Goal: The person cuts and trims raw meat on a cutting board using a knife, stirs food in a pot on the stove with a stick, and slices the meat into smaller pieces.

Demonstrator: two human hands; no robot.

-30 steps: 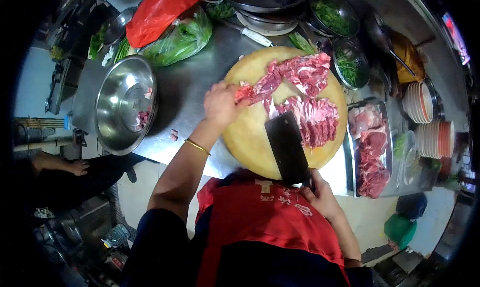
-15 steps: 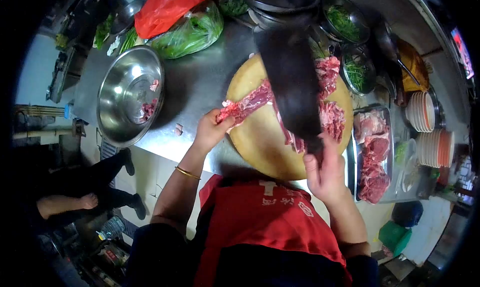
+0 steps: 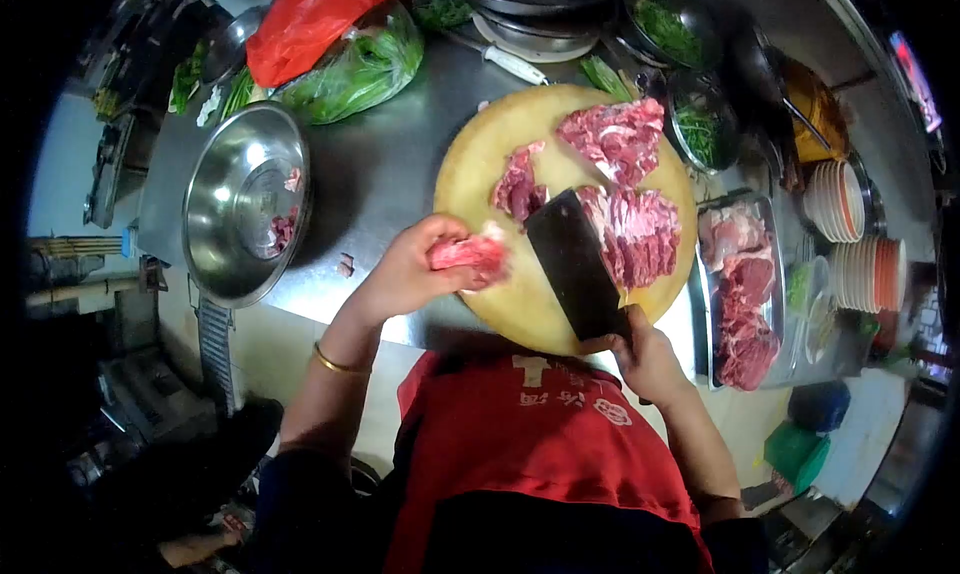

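Note:
My left hand (image 3: pixel 405 274) is closed around a piece of raw meat (image 3: pixel 475 259), blurred by motion, over the left edge of the round cutting board (image 3: pixel 520 319). In my right hand (image 3: pixel 648 359) is the handle of a cleaver (image 3: pixel 578 269). Its broad dark blade lies low over the board, against the left side of the sliced meat (image 3: pixel 640 234). A small strip of meat (image 3: pixel 518 182) rests just beyond the blade's tip. Farther back on the board sits a larger piece of meat (image 3: pixel 615 139).
To the left stands a steel bowl (image 3: pixel 215 234) with a few meat bits. A metal tray (image 3: pixel 710 309) of meat chunks is right of the board. Bagged greens (image 3: pixel 360 69), pans and bowls of chopped greens (image 3: pixel 700 139) line the back. Stacked bowls (image 3: pixel 865 284) are far right.
The cleaver has come down from a raised, blurred position to the board. My left hand has drawn a piece of meat away from the strip. The person at left has moved nearer.

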